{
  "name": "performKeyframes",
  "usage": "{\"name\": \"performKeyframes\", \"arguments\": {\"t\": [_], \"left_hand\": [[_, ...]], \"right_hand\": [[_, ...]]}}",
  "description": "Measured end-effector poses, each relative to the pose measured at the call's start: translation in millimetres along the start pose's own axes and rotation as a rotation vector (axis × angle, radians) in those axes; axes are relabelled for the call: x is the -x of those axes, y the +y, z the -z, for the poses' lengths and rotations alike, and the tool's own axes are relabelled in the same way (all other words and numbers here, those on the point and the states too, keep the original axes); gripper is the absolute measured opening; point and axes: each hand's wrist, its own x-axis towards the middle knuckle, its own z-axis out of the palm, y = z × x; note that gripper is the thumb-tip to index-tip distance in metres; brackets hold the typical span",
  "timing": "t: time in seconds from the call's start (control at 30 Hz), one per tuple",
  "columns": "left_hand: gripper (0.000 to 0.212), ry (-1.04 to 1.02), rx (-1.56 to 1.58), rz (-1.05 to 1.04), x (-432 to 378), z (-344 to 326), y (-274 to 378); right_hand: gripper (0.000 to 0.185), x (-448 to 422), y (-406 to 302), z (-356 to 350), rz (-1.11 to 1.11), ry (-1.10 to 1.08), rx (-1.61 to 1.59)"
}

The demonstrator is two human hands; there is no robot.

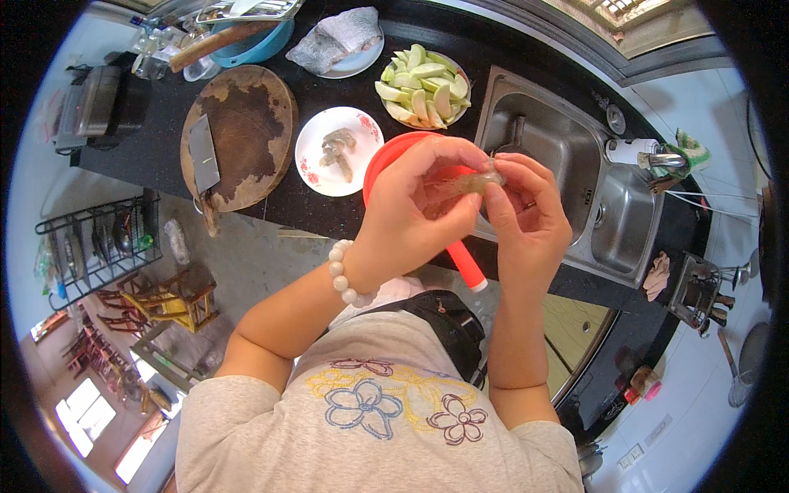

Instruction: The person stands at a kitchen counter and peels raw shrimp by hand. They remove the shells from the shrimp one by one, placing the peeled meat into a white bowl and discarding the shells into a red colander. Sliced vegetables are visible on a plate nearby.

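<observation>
A raw shrimp (473, 183) is pinched between the fingertips of both my hands, above a red plastic colander or basin with a long handle (466, 266). My left hand (425, 197) wears a bracelet of pale beads and holds the shrimp's left part. My right hand (527, 206) grips its other end with thumb and fingers. What lies inside the red vessel is mostly hidden by my hands. To the left, peeled shrimp (338, 153) lie on a white plate with a red flower pattern (314, 126).
A cleaver (204, 154) rests on a round wooden chopping board (246, 185) at the left. Behind stand a plate of cut green vegetable wedges (425, 83) and fish pieces (339, 40) on a plate. A steel double sink (561, 142) is at the right.
</observation>
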Motion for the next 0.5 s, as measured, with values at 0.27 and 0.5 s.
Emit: {"name": "performKeyframes", "arguments": {"t": [0.27,0.5], "left_hand": [[0.023,0.048,0.159,0.225,-5.2,6.4,-8.1],[0.022,0.049,0.171,0.286,-4.4,10.6,-7.9]], "right_hand": [[0.033,-1.2,-0.4,-5.5,0.102,0.013,0.206],[0.03,-3.1,6.5,0.1,-0.004,-0.044,0.076]]}}
